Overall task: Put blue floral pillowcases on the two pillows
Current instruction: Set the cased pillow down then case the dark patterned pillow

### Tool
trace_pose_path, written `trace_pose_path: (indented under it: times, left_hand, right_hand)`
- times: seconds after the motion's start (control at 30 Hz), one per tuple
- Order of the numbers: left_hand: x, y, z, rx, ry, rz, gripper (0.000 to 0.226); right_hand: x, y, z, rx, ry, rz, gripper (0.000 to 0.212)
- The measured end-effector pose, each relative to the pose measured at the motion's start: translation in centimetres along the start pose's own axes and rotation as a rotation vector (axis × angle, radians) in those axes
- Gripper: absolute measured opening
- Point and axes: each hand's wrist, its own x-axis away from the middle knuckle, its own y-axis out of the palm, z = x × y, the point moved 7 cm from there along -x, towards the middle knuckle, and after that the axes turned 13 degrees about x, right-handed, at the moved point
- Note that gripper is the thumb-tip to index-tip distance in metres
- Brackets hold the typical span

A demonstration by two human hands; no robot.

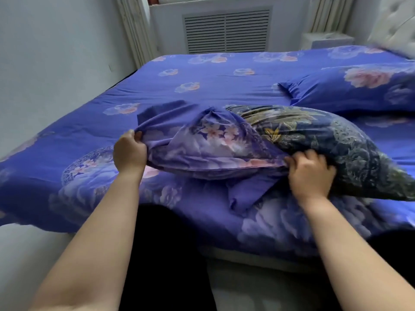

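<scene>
Blue floral-cased pillow (350, 88) looks done; both hands' grip, left hand (129, 151) and right hand (311, 173), bunches blue floral pillowcase (202, 142) half over dark patterned pillow (332, 142).

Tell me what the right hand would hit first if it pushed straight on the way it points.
Probably the dark patterned pillow: the right hand pinches the pillowcase edge right against it, pointing up and away over the bed.

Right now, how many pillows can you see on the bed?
2. One pillow with a dark patterned cover lies near the bed's front edge, partly inside the blue floral pillowcase both hands grip. The other, already-covered pillow lies behind it at right. Its right end is cut off.
</scene>
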Motion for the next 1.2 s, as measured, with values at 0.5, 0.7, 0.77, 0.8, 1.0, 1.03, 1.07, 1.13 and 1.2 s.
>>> trace_pose_path:
  times: [0.5, 0.7, 0.77, 0.8, 1.0, 1.03, 1.07, 1.13, 1.2]
  left_hand:
    - [2.7, 4.6, -4.1, 0.098, -0.241, -0.282, 0.039]
    - [3.1, 4.1, -4.0, 0.404, -0.369, -0.260, 0.036]
    - [3.4, 3.9, -4.4, 0.800, -0.589, -0.318, 0.036]
    - [3.6, 3.9, -4.4, 1.034, -0.684, -0.356, 0.039]
    - [5.4, 1.1, -2.8, 1.730, -0.867, -0.235, 0.037]
    - [5.7, 1.2, -2.9, 1.759, -0.882, -0.198, 0.034]
    - [6.1, 1.4, -3.4, 1.689, -0.896, -0.142, 0.022]
    - [7.4, 1.7, -4.7, 1.477, -0.857, -0.033, 0.009]
    - [9.8, 2.7, -5.2, 1.312, -0.810, 0.085, 0.011]
  right_hand:
    - [1.4, 0.4, 0.3, -0.821, 0.336, -0.087, 0.024]
    - [3.0, 1.4, -4.3, -0.935, 0.319, -0.388, 0.050]
    - [3.1, 2.3, -4.4, -0.776, 0.295, -0.470, 0.063]
    - [3.1, 2.5, -4.4, -0.737, 0.294, -0.488, 0.062]
    - [3.1, 3.5, -4.7, -0.691, 0.254, -0.562, 0.053]
    - [3.1, 3.6, -4.7, -0.712, 0.264, -0.551, 0.050]
    - [3.1, 3.5, -4.7, -0.741, 0.276, -0.534, 0.044]
    - [3.2, 3.2, -4.8, -0.798, 0.283, -0.497, 0.030]
    - [3.4, 2.8, -4.9, -0.842, 0.297, -0.470, 0.024]
